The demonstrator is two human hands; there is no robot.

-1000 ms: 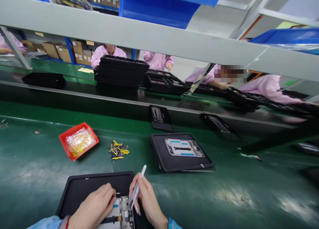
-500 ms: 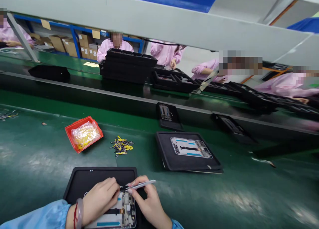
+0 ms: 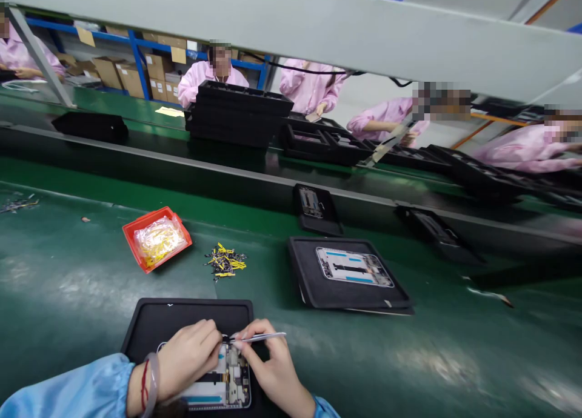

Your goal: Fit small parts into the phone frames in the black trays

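Head cam, looking down at the bench. Left hand (image 3: 188,360) curled in over the top edge of a phone mid-frame (image 3: 230,378), fingers (image 3: 207,339) drawn narrow and pressed in close, with no telling what's actually gripped under the tips. Right hand (image 3: 273,363) pinching slim steel tweezers (image 3: 261,338) between thumb and forefinger, points aimed left and meeting the left fingertips at a tiny dark bit (image 3: 225,339). Too small to make out, and no telling if the points are closed on it. Mid-frame lying flat right under both sets of fingers, inside a black tray (image 3: 145,321).

Just above the fingers, a loose pile of small yellow-and-black parts (image 3: 225,260) on the green bench mat (image 3: 68,285). Up and left of that, a red tray (image 3: 157,239) with a clear plastic bag of yellow bits. Up and right of the fingers, a second black tray (image 3: 318,278) carrying another mid-frame (image 3: 353,266).

Main risks from here? Tweezer points skidding off under too much pressure and scratching the frame. Tiny part pinging out of a weak pinch and getting lost on the mat or in that loose pile. Frame shifting in the tray if the left hand's pressure eases. Bangle (image 3: 152,384) on the left wrist possibly snagging the tray edge, too.
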